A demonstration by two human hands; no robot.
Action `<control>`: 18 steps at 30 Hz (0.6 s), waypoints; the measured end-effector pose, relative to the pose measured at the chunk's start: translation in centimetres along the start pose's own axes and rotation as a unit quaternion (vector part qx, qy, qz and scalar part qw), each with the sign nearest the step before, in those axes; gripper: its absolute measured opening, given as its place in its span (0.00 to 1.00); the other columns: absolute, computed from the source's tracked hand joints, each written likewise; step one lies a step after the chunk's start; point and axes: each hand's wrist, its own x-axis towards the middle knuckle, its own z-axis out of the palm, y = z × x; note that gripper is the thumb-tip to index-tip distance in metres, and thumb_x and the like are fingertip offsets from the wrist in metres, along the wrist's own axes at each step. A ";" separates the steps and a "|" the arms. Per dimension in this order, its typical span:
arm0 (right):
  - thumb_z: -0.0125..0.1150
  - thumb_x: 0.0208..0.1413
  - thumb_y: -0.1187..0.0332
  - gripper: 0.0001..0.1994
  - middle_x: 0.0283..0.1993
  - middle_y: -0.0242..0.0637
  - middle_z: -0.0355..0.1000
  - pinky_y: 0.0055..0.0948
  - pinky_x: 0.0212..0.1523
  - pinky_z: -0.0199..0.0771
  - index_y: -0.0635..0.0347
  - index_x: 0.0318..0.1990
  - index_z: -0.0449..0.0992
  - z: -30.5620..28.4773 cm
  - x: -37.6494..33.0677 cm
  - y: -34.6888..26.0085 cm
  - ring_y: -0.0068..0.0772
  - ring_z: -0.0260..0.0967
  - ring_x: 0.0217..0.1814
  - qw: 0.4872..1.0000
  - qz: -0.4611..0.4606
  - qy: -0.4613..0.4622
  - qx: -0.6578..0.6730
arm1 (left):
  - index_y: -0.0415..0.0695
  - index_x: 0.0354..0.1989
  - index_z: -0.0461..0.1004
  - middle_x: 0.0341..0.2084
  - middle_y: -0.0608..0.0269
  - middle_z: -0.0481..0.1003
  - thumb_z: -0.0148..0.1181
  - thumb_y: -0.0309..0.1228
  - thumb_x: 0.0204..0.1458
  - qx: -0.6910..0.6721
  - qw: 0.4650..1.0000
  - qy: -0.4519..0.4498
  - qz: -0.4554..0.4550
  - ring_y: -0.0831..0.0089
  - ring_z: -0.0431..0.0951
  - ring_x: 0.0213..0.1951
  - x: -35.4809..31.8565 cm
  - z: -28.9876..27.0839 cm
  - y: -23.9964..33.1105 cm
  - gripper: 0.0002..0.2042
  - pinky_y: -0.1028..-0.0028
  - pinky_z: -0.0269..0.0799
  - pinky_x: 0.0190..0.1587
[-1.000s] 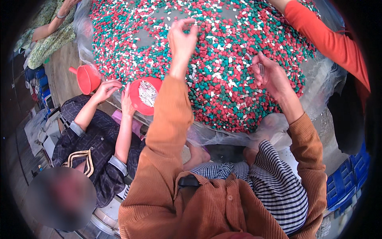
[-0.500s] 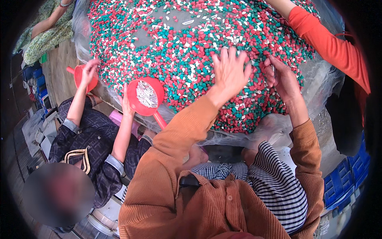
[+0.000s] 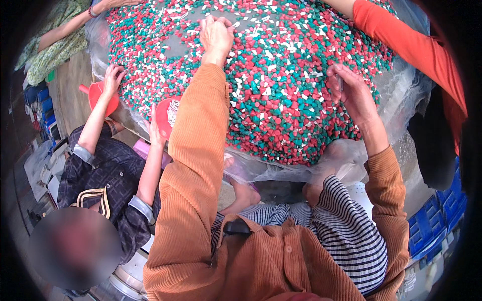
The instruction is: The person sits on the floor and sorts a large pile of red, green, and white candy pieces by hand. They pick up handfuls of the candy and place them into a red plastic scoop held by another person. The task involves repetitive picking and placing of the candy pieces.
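Observation:
A wide heap of small red, green and white pieces [image 3: 281, 100], cone-like or chip-like, lies spread in front of me. My left hand [image 3: 217, 39] reaches to its far side beside a grey bare patch, fingers curled down and pinched together. Whatever the fingertips hold is hidden. My right hand [image 3: 351, 93] hovers over the heap's right part, palm turned inward, fingers curled around a thin pale strip [image 3: 341, 83]. Left of my left sleeve, a co-worker's hand holds a red scoop [image 3: 163, 118] with white strips in it, partly covered by my sleeve.
A translucent plastic sheet [image 3: 251, 168] edges the heap. Another red scoop [image 3: 98, 98] is by the co-worker's other hand at left. A person's orange sleeve [image 3: 401, 55] reaches in at upper right, another's arm [image 3: 65, 30] at upper left. Blue crates [image 3: 437, 215] stand at right.
My left hand has moved left and farther away, from spread fingers to a pinch. The right hand has barely shifted. My sleeve now covers part of the red scoop. The upper-left arm reaches farther over the heap.

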 end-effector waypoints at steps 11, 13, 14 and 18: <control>0.42 0.67 0.48 0.27 0.42 0.39 0.75 0.28 0.39 0.80 0.67 0.56 0.70 2.4 1.5 1.7 0.26 0.75 0.42 0.987 0.037 0.028 0.156 | 0.50 0.34 0.83 0.37 0.61 0.77 0.68 0.36 0.48 -0.339 0.919 -0.087 0.179 0.65 0.74 0.47 -6.3 -5.7 10.4 0.07 0.65 0.70 0.48; 0.42 0.68 0.50 0.24 0.32 0.33 0.74 0.20 0.25 0.73 0.66 0.52 0.71 2.8 1.7 1.7 0.22 0.72 0.30 0.985 0.036 0.050 0.164 | 0.51 0.33 0.84 0.36 0.61 0.77 0.67 0.36 0.47 -0.221 0.961 0.054 0.157 0.60 0.72 0.47 -4.2 -4.1 8.8 0.07 0.64 0.68 0.50; 0.43 0.68 0.51 0.23 0.30 0.31 0.71 0.19 0.22 0.67 0.65 0.50 0.71 2.2 1.9 2.3 0.20 0.68 0.26 0.984 0.049 0.015 0.171 | 0.52 0.34 0.84 0.38 0.62 0.75 0.66 0.37 0.48 -0.166 0.974 0.071 0.136 0.60 0.71 0.47 -2.6 -2.3 6.9 0.07 0.64 0.68 0.50; 0.46 0.68 0.58 0.15 0.20 0.22 0.57 0.17 0.15 0.44 0.60 0.41 0.71 1.7 1.2 2.2 0.13 0.47 0.17 0.981 0.112 0.034 0.153 | 0.55 0.35 0.84 0.43 0.64 0.73 0.67 0.40 0.46 -0.033 0.993 0.084 0.078 0.62 0.68 0.51 0.2 1.4 6.2 0.09 0.59 0.66 0.52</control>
